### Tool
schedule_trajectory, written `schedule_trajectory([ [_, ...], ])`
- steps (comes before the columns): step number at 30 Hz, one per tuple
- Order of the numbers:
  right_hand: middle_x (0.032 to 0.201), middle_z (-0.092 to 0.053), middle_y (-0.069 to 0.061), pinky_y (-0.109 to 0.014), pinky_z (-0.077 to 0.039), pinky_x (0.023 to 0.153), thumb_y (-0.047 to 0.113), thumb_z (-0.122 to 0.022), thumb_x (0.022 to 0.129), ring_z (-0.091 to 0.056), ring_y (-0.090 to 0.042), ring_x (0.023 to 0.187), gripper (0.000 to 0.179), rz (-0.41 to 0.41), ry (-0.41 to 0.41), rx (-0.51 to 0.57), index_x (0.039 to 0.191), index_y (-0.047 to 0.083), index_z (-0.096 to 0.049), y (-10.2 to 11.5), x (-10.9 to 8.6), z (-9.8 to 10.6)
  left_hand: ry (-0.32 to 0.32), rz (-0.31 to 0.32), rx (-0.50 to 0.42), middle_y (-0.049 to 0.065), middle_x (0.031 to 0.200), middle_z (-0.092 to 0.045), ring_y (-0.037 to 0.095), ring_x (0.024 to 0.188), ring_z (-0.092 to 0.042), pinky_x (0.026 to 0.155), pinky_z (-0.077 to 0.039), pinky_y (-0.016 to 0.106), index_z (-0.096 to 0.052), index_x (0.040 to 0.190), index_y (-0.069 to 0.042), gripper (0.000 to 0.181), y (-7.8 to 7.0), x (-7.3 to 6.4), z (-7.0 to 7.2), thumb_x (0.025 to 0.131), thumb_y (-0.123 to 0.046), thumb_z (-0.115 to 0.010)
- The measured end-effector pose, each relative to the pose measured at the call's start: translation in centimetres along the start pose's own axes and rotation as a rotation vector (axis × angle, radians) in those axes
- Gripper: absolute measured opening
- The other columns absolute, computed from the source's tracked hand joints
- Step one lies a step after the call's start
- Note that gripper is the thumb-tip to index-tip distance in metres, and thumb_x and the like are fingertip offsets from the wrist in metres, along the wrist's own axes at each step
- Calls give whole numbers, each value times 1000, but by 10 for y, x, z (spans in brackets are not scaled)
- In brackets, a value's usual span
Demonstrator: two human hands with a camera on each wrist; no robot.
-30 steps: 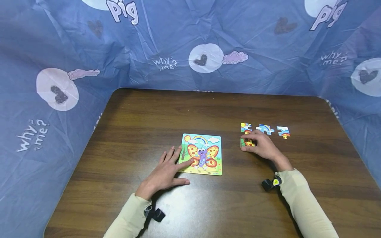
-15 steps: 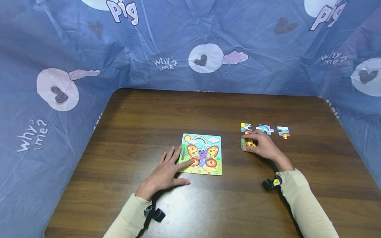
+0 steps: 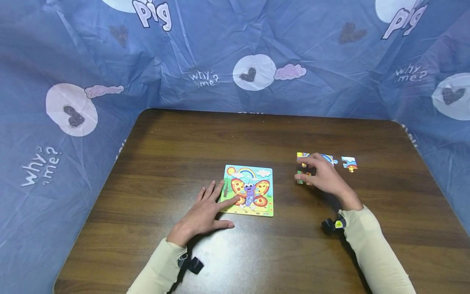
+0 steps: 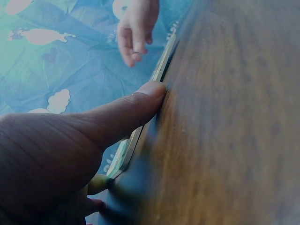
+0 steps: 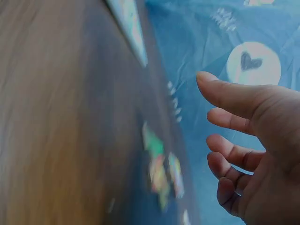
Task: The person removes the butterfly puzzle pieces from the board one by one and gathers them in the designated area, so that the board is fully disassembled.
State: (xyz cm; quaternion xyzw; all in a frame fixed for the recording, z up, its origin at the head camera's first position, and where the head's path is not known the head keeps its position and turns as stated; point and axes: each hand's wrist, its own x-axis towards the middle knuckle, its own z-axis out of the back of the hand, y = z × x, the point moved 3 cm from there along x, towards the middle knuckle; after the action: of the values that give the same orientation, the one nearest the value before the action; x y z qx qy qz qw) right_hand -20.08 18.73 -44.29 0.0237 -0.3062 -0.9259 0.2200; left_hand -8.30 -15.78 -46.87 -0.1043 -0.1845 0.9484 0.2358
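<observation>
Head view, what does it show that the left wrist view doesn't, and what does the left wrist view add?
Only the head view: the butterfly on the board, the loose pieces and both sleeves.
Only the left wrist view: the board's side edge, close up from near tabletop level.
Both: the left hand, right hand, board, table and blue sheet.

On the counter (image 3: 176, 151) lies a butterfly picture board (image 3: 263, 173). Apart from it, to its right, a left jigsaw piece (image 3: 302, 155), middle jigsaw piece (image 3: 328, 158) and right jigsaw piece (image 3: 349, 163) form a row; a front jigsaw piece (image 3: 300, 182) lies near the left one. Cloth (image 3: 205, 45) rises behind the counter.
</observation>
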Motion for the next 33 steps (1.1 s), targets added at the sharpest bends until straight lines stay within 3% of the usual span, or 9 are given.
schedule_trajectory([
  [3, 120, -60, -19, -45, -50, 81, 26, -79, 87, -58, -34, 105, 52, 7, 16, 12, 132, 5, -63, 16, 5, -2, 1, 1, 0, 26, 166, -14, 50, 154, -12, 121, -17, 68, -46, 150, -32, 74, 0, 0, 0, 85, -57, -70],
  [10, 124, -59, -19, -56, -51, 95, 27, -80, 86, -58, -36, 114, 54, 29, 48, 86, 133, 6, -62, 51, 17, -14, 16, 8, 0, 26, 167, -13, 50, 154, -11, 122, -16, 68, -46, 150, -33, 73, 0, 0, 0, 86, -58, -70],
  [16, 119, -62, -17, -42, -52, 84, 24, -82, 84, -59, -28, 100, 55, 97, 75, 101, 132, 5, -63, 75, 25, -36, 18, 16, -6, 26, 167, -13, 50, 154, -11, 121, -16, 68, -46, 150, -33, 73, 0, 0, -1, 86, -58, -70],
  [21, 115, -62, -16, -30, -46, 74, 24, -83, 83, -59, -25, 91, 56, 120, 105, 106, 131, 5, -63, 90, 27, -56, 12, 17, -4, 26, 167, -14, 51, 154, -12, 121, -17, 69, -46, 150, -33, 73, 0, 1, 0, 86, -57, -70],
  [33, 111, -59, -13, -30, -47, 78, 32, -85, 79, -56, -17, 89, 68, 75, 198, 69, 135, 4, -60, 102, 22, -88, 24, 15, 7, 26, 167, -13, 50, 154, -11, 121, -17, 68, -45, 151, -33, 73, -1, 1, 0, 87, -58, -69],
])
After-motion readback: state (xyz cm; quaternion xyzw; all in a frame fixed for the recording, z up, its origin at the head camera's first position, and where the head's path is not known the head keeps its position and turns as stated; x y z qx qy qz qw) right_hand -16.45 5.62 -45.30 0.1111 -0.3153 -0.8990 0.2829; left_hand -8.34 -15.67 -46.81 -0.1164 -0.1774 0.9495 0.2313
